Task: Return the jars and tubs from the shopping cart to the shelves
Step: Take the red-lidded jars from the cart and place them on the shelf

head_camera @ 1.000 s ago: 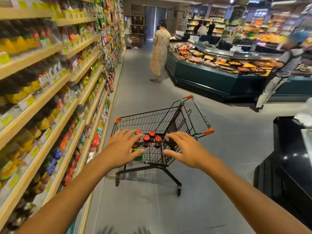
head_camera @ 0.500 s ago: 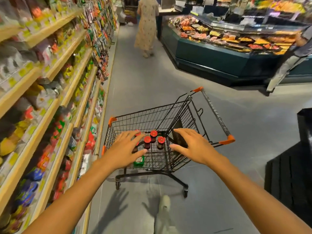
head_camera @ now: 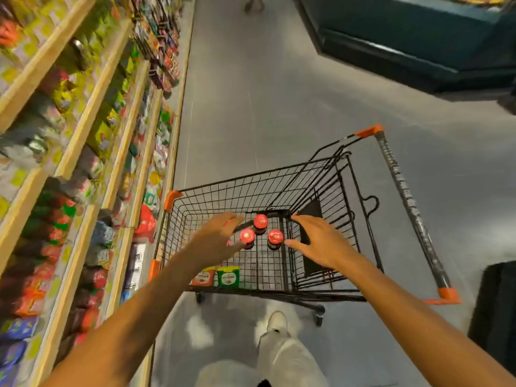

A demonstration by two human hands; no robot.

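Now: both grips over the jars

Three red-lidded jars stand in the shopping cart between the released left grip and right grip; nothing is grasped. A neighbouring jar could be toppled by a hurried grasp.

Black wire shopping cart stood beside wooden shelves at left. Three red-lidded jars clustered inside cart; two labelled tubs set nearer, against cart's near wall.
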